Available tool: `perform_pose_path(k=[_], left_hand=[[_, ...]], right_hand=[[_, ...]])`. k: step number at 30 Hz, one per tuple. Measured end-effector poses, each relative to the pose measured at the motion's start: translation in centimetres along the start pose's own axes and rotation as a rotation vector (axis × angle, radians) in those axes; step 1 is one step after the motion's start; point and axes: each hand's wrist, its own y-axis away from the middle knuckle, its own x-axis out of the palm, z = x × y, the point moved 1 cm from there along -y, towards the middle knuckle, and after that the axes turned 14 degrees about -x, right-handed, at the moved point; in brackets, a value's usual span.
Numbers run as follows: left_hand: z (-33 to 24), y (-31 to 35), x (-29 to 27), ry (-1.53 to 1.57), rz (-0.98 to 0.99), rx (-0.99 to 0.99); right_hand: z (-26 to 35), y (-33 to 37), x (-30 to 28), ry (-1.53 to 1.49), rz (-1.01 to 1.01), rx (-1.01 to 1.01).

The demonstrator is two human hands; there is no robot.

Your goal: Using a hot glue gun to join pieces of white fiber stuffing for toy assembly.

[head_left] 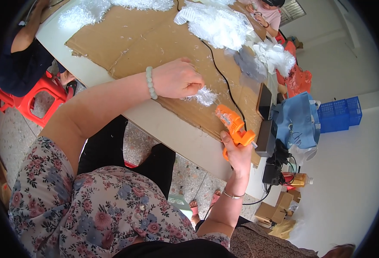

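An orange glue gun (230,120) is gripped by my right hand (238,152) at the near right edge of the cardboard; the fingers wrap its handle. My left hand (178,79), curled into a pinch with a beaded bracelet at the wrist, is over the cardboard. From under its fingers sticks a small white fringed piece (205,96), which it appears to hold; the fingertips themselves are partly hidden. The nozzle end of the glue gun is hard to make out. Between the piece and the gun there is a short gap.
Brown cardboard (155,34) covers much of the white table (168,129). White fluffy material (217,26) lies in heaps at the far side. A black cable (223,75) crosses the cardboard. A phone-like device (264,101) stands by a dark box (266,137) at right. Other people sit nearby.
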Motion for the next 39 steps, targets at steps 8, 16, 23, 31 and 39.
perform_pose_path(k=[8, 16, 23, 31, 39], left_hand=[[0.0, 0.0, -0.2, -0.03, 0.0, 0.026], [-0.1, -0.1, -0.2, -0.03, 0.012, 0.024], [0.2, 0.1, -0.4, -0.035, 0.043, -0.01], [0.1, 0.0, -0.8, -0.055, 0.146, -0.049], [0.2, 0.1, -0.6, -0.03, 0.109, -0.047]], right_hand=[[-0.3, -0.1, 0.0, 0.136, 0.019, -0.013], [0.1, -0.6, 0.1, 0.143, 0.068, -0.01], [1.4, -1.4, 0.4, 0.105, 0.001, -0.041], [1.7, -1.1, 0.8, 0.187, 0.187, -0.075], [0.0, -1.7, 0.8, 0.252, 0.162, -0.076]])
